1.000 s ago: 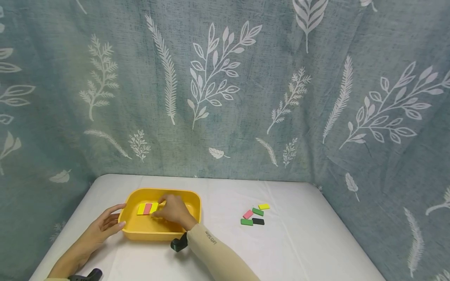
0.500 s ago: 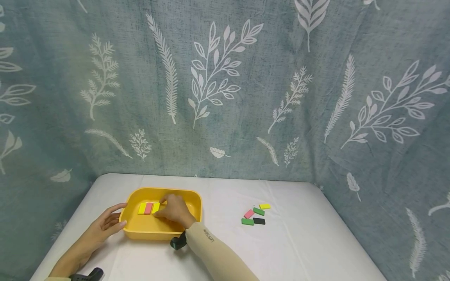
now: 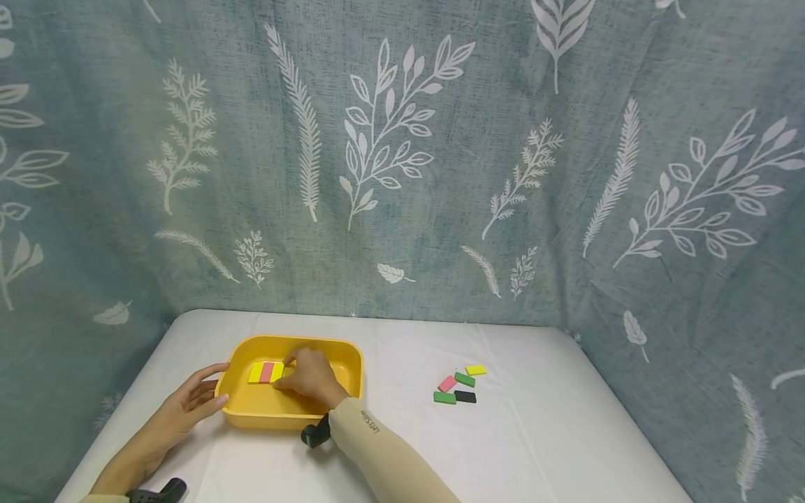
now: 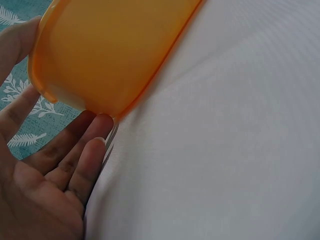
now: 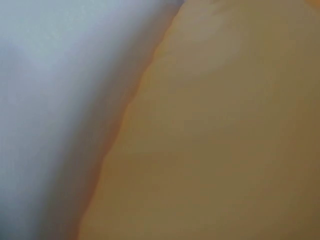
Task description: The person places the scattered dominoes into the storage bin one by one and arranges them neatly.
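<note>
A yellow plastic tray (image 3: 264,423) stands at the left of the white table. Inside it, a yellow rectangular block (image 3: 254,373), a pink block (image 3: 266,373) and another yellow block (image 3: 277,371) lie side by side in a row. My right hand (image 3: 311,378) reaches over the tray's near wall, thumb and forefinger pinching the yellow block at the row's right end. With fingers extended, my left hand (image 3: 182,412) touches the tray's left end; in the left wrist view its fingertips rest against the outer wall. The right wrist view shows only blurred tray wall and white cloth.
Right of the tray lie loose blocks: a yellow block (image 3: 476,370), a green block (image 3: 465,379), a pink block (image 3: 447,383), a second green block (image 3: 444,397) and a black block (image 3: 465,397). A patterned curtain (image 3: 402,175) hangs behind the table (image 3: 553,433).
The yellow block in my right fingers has shifted slightly left against the pink block since half a second ago. My left hand stays at the tray's end.
</note>
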